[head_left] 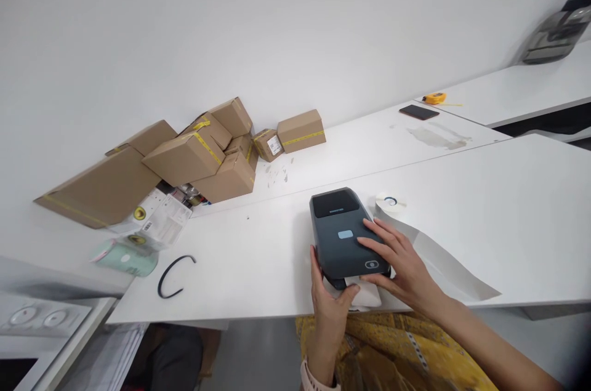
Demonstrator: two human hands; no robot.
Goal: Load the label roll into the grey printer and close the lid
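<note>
A dark grey label printer (340,228) sits on the white table (508,206) near its front edge. My right hand (399,262) lies flat on the printer's top right, fingers stretched out. Below the printer's front, my left hand (329,298) pinches the white label paper (367,294) that comes out of the slot. A long strip of white backing paper (443,265) trails off to the right. A small white label roll (389,202) lies just behind the printer.
Several taped cardboard boxes (203,154) are piled against the wall at the left, with white packets (159,218), a mint-green roll (127,255) and a black curved cable (173,277) nearby. A dark phone (418,111) and a yellow tape measure (434,97) lie far right.
</note>
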